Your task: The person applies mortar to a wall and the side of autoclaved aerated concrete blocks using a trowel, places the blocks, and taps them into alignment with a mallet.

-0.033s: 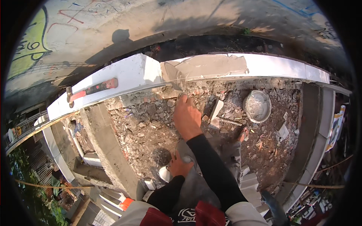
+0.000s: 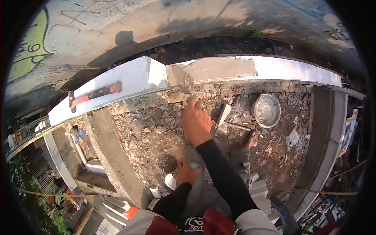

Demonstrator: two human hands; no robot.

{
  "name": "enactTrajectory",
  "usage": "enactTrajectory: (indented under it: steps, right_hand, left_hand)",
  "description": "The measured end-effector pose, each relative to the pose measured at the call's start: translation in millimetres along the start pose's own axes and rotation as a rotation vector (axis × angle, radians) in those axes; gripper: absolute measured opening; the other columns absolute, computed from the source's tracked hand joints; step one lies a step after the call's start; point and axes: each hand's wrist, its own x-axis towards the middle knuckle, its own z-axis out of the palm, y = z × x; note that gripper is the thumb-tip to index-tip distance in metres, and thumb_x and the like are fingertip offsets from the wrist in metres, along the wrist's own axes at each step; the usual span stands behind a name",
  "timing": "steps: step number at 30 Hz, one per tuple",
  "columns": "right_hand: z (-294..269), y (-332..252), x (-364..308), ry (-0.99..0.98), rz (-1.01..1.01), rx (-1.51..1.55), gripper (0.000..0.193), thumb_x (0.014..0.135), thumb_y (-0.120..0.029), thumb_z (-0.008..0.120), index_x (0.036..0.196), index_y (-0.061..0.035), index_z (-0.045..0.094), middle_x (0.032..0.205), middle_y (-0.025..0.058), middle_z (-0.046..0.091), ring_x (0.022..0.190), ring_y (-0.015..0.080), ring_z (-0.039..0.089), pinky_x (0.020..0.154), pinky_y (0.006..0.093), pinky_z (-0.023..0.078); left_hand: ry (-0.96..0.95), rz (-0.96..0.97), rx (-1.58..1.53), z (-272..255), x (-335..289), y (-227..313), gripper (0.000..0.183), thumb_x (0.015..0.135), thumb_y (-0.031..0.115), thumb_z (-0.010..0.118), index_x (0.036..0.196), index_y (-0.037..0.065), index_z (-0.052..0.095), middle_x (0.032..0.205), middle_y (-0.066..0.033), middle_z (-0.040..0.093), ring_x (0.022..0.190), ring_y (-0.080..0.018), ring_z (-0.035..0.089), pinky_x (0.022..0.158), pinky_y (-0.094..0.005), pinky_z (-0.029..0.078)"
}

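Observation:
My right hand is closed around the handle of a trowel. The trowel's metal blade points away from me. It lies against grey mortar spread along the top of a low wall of white blocks. Left of the blade, a large white block rises above the mortar bed. On this block rests a hammer with a red and black handle. My left hand is low and close to me, fingers spread on my grey-trousered knee. Beside it is a white rounded object, partly hidden by my hand.
Rubble covers the ground inside the wall. A mortar bucket stands to the right, near a hatchet-like tool. A thin string runs along the wall's near edge. A concrete beam crosses at left; a graffitied wall stands beyond.

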Motion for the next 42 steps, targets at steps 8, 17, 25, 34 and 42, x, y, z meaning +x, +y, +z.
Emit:
enactTrajectory:
  steps: [8,17,25,34,42]
  right_hand:
    - [-67,90,25,0.151,0.064,-0.126,0.031,0.102,-0.020,0.051,0.118,0.0059,0.051,0.101,0.0299,0.068,0.076,0.0478,0.070,0.063,0.0531,0.057]
    - [-1,40,25,0.062,0.010,0.371,0.028,0.103,-0.021,0.051,0.107,0.0065,0.052,0.080,0.0325,0.066,0.073,0.0525,0.065,0.065,0.0601,0.051]
    - [-43,77,32,0.102,0.074,0.118,0.027,0.103,-0.024,0.051,0.112,0.0016,0.054,0.096,0.0315,0.069,0.079,0.0500,0.070,0.071,0.0581,0.056]
    - [-149,242,61,0.275,0.216,-0.048,0.030,0.104,-0.027,0.050,0.102,0.0033,0.055,0.091,0.0334,0.069,0.084,0.0547,0.066,0.076,0.0610,0.052]
    - [-77,283,22,0.358,0.076,0.261,0.045,0.110,-0.036,0.042,0.117,0.0062,0.055,0.098,0.0371,0.064,0.091,0.0572,0.061,0.079,0.0615,0.047]
  left_hand:
    - [-0.022,0.006,0.001,-6,3,5,0.115,0.068,0.056,0.086,0.161,0.017,0.030,0.161,-0.0195,0.039,0.138,-0.0430,0.049,0.106,-0.0622,0.041]
    - [-0.022,0.033,0.043,-4,6,11,0.114,0.068,0.056,0.085,0.160,0.017,0.031,0.161,-0.0203,0.038,0.136,-0.0421,0.051,0.105,-0.0603,0.044]
    - [0.007,0.051,0.042,-2,2,11,0.115,0.067,0.054,0.086,0.161,0.017,0.029,0.162,-0.0211,0.037,0.136,-0.0423,0.051,0.104,-0.0619,0.045]
    - [0.000,0.088,0.058,14,-9,18,0.116,0.066,0.057,0.086,0.159,0.016,0.031,0.160,-0.0188,0.040,0.135,-0.0427,0.052,0.100,-0.0631,0.047]
    - [0.013,0.031,0.134,15,-14,43,0.113,0.067,0.053,0.085,0.159,0.016,0.032,0.161,-0.0182,0.039,0.138,-0.0409,0.050,0.101,-0.0618,0.046]
